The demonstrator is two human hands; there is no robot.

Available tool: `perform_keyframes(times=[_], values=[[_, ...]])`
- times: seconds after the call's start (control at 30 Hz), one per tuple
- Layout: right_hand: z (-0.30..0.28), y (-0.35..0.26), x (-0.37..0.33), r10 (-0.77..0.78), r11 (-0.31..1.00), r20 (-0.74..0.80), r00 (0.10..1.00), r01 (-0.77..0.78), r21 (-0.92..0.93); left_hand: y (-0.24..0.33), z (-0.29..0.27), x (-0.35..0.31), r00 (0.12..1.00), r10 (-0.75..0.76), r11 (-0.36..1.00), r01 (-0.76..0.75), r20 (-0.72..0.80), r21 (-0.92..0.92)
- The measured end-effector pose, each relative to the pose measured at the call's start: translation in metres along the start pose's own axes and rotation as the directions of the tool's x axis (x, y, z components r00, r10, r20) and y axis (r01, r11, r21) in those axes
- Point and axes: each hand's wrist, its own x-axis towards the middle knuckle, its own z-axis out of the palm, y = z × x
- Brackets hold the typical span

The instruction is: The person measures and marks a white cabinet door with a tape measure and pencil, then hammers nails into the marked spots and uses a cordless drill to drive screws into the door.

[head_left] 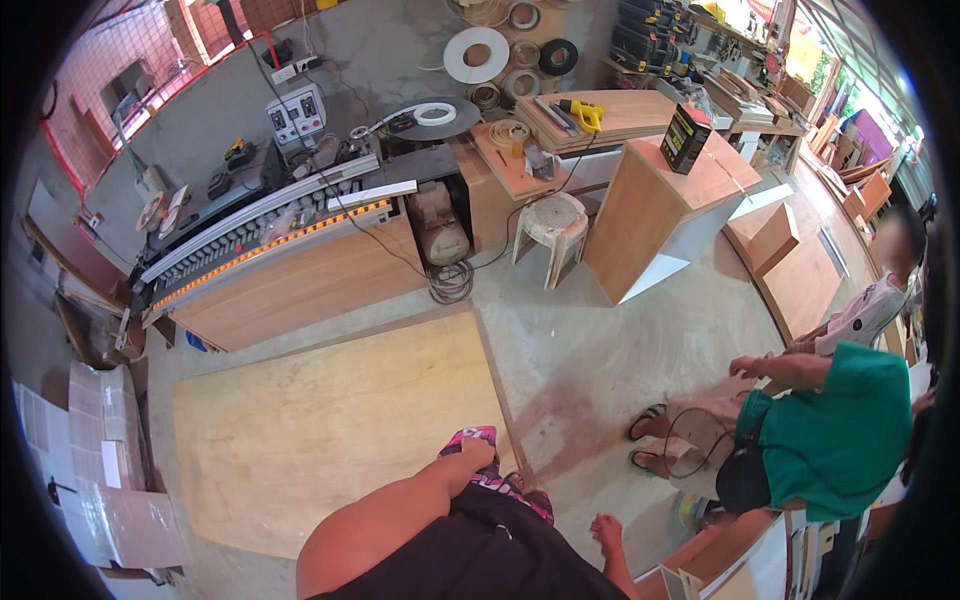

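My left hand point(480, 453) reaches forward and rests against the pink and black patterned shorts point(468, 436) on my leg. Its fingers are too small and covered to make out. Beneath it lies a large plywood sheet point(330, 430) on the floor. My right hand point(606, 531) hangs low at my right side, fingers loosely apart, with nothing in it. Nearest to that hand are wooden and white panel pieces point(735, 555) at the lower right.
An edge-banding machine point(270, 235) stands at the back left. A wooden cabinet point(640, 215) carries a black box point(686, 138), beside a round stool point(552, 225). A yellow heat gun point(583, 115) lies on stacked boards. To my right, a person in a green shirt point(835, 435) stands near another person point(870, 310).
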Motion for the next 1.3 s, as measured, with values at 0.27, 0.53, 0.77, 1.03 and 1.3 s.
perform_keyframes(times=[0.27,0.53,0.77,1.03,1.3], values=[[0.008,-0.173,0.094,-0.249,0.968,-0.107,0.963,0.242,-0.071,0.013,-0.123,0.139,0.946,0.224,0.974,-0.218,0.235,-0.052],[0.093,-0.111,0.135,0.074,0.996,0.022,0.997,-0.073,-0.047,-0.117,-0.314,0.261,0.946,0.323,0.931,-0.321,0.018,0.172],[0.083,-0.197,0.242,0.165,0.950,-0.023,0.986,-0.153,0.271,-0.114,-0.410,0.353,0.970,0.195,0.946,-0.225,0.146,0.232],[-0.036,-0.404,0.453,-0.013,0.984,-0.117,0.993,0.033,0.174,0.098,-0.503,0.460,0.902,0.432,0.901,-0.432,-0.010,-0.047],[-0.152,-0.578,0.533,-0.202,0.965,-0.073,0.977,0.211,0.156,0.432,-0.674,0.449,0.586,0.807,0.561,-0.800,-0.076,-0.215]])
